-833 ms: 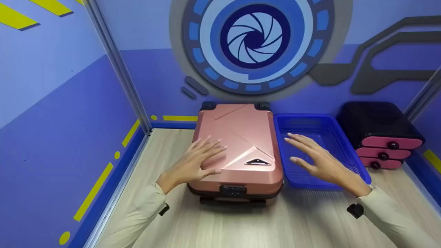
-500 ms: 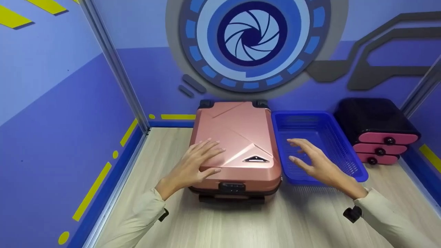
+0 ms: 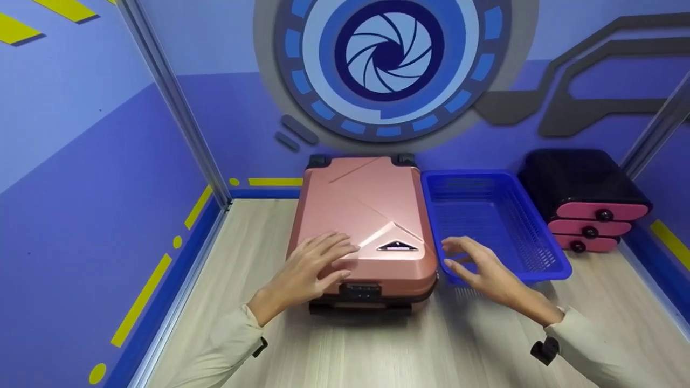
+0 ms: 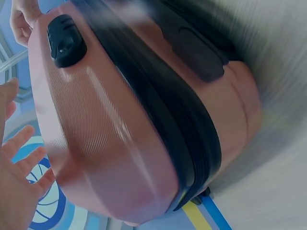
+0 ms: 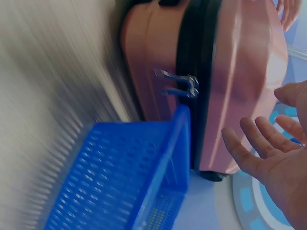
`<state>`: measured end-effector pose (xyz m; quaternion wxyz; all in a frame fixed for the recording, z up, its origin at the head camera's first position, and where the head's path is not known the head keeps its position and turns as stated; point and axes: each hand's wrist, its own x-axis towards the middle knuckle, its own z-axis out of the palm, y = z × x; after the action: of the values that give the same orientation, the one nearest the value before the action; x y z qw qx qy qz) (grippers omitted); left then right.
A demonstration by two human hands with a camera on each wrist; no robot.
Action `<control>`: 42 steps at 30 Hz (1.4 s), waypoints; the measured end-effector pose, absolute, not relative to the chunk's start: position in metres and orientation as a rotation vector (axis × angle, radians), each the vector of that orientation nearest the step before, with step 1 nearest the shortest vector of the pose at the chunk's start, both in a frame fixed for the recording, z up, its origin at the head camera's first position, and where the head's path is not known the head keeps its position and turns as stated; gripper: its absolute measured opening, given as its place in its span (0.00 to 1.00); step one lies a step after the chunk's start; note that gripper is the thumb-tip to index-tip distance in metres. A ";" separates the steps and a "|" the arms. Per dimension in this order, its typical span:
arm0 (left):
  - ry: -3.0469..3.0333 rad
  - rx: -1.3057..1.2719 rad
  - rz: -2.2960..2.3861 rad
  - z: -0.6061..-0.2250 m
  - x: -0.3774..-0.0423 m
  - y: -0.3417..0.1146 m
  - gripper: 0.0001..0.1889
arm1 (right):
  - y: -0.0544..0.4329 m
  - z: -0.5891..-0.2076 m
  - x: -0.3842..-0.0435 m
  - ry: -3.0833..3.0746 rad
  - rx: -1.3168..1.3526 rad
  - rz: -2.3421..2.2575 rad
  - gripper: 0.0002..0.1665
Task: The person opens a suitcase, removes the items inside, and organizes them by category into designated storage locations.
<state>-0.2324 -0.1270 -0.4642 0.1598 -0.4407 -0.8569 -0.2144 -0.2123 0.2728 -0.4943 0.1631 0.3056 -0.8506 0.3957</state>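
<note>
right hand (image 5: 282, 170) spread near pink suitcase (image 5: 247, 67) | blue basket (image 5: 110, 167) beside suitcase | pale tabletop (image 5: 48, 72), it seems, blurred

The suitcase (image 3: 366, 199) is lying on the table (image 3: 253, 231), its wheels (image 3: 318, 160) pointing toward the back wall (image 3: 226, 118) behind it and its lock (image 3: 359, 292) facing front. The basket (image 3: 474, 215) is sitting just right of the suitcase; farther right, past the basket, the drawer box (image 3: 587, 178) is standing. The left hand (image 3: 312, 264) is reaching over the suitcase's near left part; the right hand (image 3: 488, 272) is hovering right of its near end, above the basket's near left corner.
</note>
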 end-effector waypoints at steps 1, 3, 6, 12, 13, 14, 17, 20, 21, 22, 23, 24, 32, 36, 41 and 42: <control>-2.442 -1.263 -0.603 -0.465 -0.231 -0.126 0.25 | 0.271 -0.496 -0.211 -2.436 0.857 1.137 0.21; -2.422 -1.275 -0.567 -0.466 -0.230 -0.124 0.25 | 0.268 -0.500 -0.207 -2.462 0.818 1.161 0.17; -2.392 -1.299 -0.465 -0.469 -0.229 -0.120 0.26 | 0.263 -0.505 -0.201 -2.511 0.763 1.181 0.12; -2.414 -1.288 -0.286 -0.472 -0.228 -0.112 0.30 | 0.256 -0.518 -0.189 -2.641 0.709 1.106 0.07; -2.434 -1.283 -0.281 -0.472 -0.228 -0.110 0.31 | 0.255 -0.520 -0.187 -2.670 0.702 1.089 0.07; -2.462 -1.276 -0.280 -0.471 -0.228 -0.108 0.31 | 0.255 -0.522 -0.185 -2.697 0.689 1.077 0.08; -2.570 -1.258 -0.311 -0.467 -0.229 -0.103 0.35 | 0.252 -0.529 -0.180 -2.742 0.632 1.095 0.12; -2.682 -1.244 -0.348 -0.459 -0.230 -0.098 0.38 | 0.248 -0.536 -0.178 -2.730 0.541 1.148 0.14; -2.711 -1.242 -0.351 -0.456 -0.231 -0.096 0.39 | 0.246 -0.539 -0.178 -2.718 0.497 1.175 0.15; -2.734 -1.239 -0.339 -0.453 -0.232 -0.095 0.40 | 0.244 -0.541 -0.178 -2.705 0.446 1.217 0.15; -2.755 -1.233 -0.322 -0.451 -0.232 -0.093 0.40 | 0.243 -0.544 -0.178 -2.687 0.387 1.274 0.15; -2.767 -1.223 -0.299 -0.448 -0.233 -0.092 0.40 | 0.241 -0.547 -0.179 -2.665 0.326 1.340 0.15; -2.756 -1.146 -0.195 -0.440 -0.240 -0.088 0.46 | 0.234 -0.559 -0.181 -2.397 0.028 1.913 0.17; -2.750 -1.138 -0.203 -0.440 -0.242 -0.088 0.46 | 0.236 -0.561 -0.183 -2.327 0.013 2.051 0.18; -2.762 -1.137 -0.202 -0.442 -0.240 -0.087 0.46 | 0.236 -0.565 -0.182 -2.283 -0.029 2.132 0.15; -2.761 -1.137 -0.200 -0.443 -0.240 -0.087 0.46 | 0.235 -0.566 -0.181 -2.283 -0.016 2.124 0.14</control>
<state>-0.2399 -0.0874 -0.4428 0.0745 -0.3789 -0.9200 -0.0668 -0.1812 0.2354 -0.5662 0.0118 -0.0052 -0.7321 0.6810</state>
